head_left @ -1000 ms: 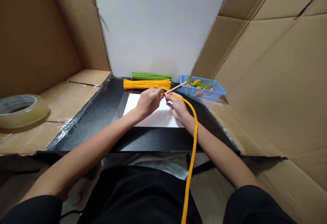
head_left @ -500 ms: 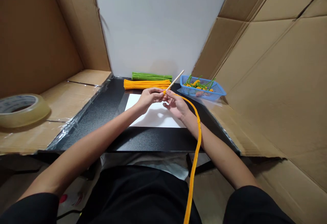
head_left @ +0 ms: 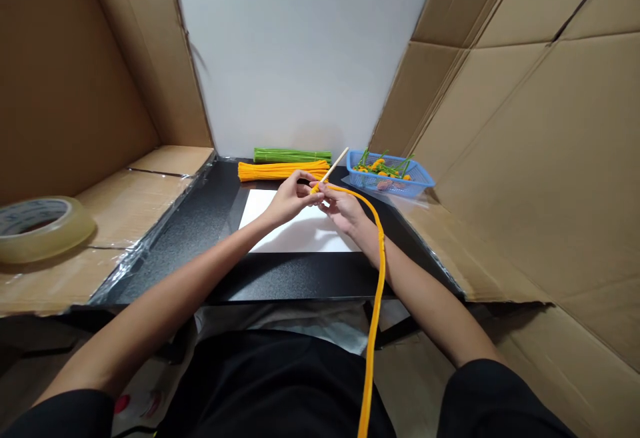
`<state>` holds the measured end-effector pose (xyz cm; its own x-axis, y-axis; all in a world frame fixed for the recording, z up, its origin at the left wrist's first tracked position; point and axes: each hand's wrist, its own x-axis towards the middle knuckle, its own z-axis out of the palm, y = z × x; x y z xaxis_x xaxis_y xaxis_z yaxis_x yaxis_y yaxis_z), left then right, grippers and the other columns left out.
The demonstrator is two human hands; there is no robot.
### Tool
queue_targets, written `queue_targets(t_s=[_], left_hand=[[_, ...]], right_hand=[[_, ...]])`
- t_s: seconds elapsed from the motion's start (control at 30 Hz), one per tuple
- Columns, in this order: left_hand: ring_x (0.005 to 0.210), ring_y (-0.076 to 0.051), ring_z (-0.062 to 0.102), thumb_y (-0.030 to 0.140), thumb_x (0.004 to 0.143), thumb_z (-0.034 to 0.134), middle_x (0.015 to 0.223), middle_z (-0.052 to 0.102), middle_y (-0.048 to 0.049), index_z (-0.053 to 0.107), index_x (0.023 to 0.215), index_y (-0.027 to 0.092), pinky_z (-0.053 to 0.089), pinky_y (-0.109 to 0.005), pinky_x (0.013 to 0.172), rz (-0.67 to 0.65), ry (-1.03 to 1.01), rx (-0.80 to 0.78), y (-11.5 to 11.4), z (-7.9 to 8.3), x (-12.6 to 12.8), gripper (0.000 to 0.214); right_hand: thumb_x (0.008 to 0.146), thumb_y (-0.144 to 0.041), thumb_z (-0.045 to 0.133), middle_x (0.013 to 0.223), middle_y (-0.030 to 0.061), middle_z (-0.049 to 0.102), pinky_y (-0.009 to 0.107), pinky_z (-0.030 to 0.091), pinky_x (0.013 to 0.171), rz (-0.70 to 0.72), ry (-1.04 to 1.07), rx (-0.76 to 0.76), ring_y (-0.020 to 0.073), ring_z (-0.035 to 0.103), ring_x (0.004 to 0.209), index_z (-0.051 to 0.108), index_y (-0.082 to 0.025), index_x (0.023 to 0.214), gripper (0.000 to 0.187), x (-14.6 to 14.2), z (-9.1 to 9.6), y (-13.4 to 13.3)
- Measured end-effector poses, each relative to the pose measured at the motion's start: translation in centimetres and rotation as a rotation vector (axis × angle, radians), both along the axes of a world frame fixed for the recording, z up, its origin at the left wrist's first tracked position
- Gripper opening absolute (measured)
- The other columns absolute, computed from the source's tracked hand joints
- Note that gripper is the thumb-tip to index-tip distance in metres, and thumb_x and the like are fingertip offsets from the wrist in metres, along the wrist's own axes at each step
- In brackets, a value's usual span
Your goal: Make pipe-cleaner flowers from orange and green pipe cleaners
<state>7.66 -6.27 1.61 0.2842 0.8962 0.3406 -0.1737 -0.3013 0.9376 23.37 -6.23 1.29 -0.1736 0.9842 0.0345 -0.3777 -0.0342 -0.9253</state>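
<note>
Over a white sheet of paper (head_left: 280,238), both hands meet around a thin wooden stick (head_left: 336,163) that slants up to the right. An orange pipe cleaner (head_left: 381,278) is coiled on the stick's lower end, and its long tail runs over my right forearm and down past the table edge. My left hand (head_left: 291,199) pinches at the coil and the stick's lower end. My right hand (head_left: 343,206) has its fingers closed on the pipe cleaner beside the stick. The fingertips partly hide the coil.
Behind the hands lie an orange pipe cleaner bundle (head_left: 270,171) and a green bundle (head_left: 293,155). A blue basket (head_left: 420,183) at the back right holds orange-and-green pieces. A tape roll (head_left: 75,231) rests on cardboard at left; cardboard walls (head_left: 525,131) flank the black table (head_left: 190,251).
The camera view has shifted slightly. My left fingers have changed their hold at the coil, with the thumb now stretched along it; more orange shows between the hands.
</note>
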Motion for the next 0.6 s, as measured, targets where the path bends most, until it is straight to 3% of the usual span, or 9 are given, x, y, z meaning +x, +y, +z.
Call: queue_targets(t_s=[0.13, 0.3, 0.6], left_hand=[[0.070, -0.013, 0.068, 0.031, 0.083, 0.079, 0.077, 0.071, -0.0010, 0.056, 0.102, 0.019, 0.049, -0.021, 0.065, 0.085, 0.103, 0.161, 0.0, -0.6, -0.2, 0.032], [0.065, -0.013, 0.066, 0.031, 0.091, 0.070, 0.073, 0.071, -0.0014, 0.055, 0.097, 0.019, 0.049, -0.022, 0.064, 0.100, 0.113, 0.165, -0.1, -0.6, 0.0, 0.020], [0.053, -0.011, 0.062, 0.012, 0.090, 0.064, 0.064, 0.066, -0.0016, 0.052, 0.089, 0.016, 0.050, -0.022, 0.059, 0.015, -0.199, -0.319, -0.7, 0.8, 0.7, 0.013]], right_hand=[[0.056, -0.039, 0.089, 0.073, -0.0036, 0.067, 0.028, 0.040, 0.069, -0.047, -0.026, 0.025, 0.0129, 0.056, 0.072, 0.073, -0.025, 0.073, 0.027, -0.1, -0.2, 0.0], [0.057, -0.039, 0.087, 0.071, -0.0021, 0.067, 0.029, 0.041, 0.069, -0.056, 0.046, 0.014, 0.0142, 0.055, 0.072, 0.071, -0.023, 0.068, 0.025, -0.2, -0.2, 0.0], [0.064, -0.033, 0.078, 0.063, -0.0026, 0.059, 0.030, 0.044, 0.070, 0.091, 0.003, 0.006, 0.0137, 0.052, 0.066, 0.066, -0.023, 0.067, 0.015, -0.2, 0.7, -0.5]])
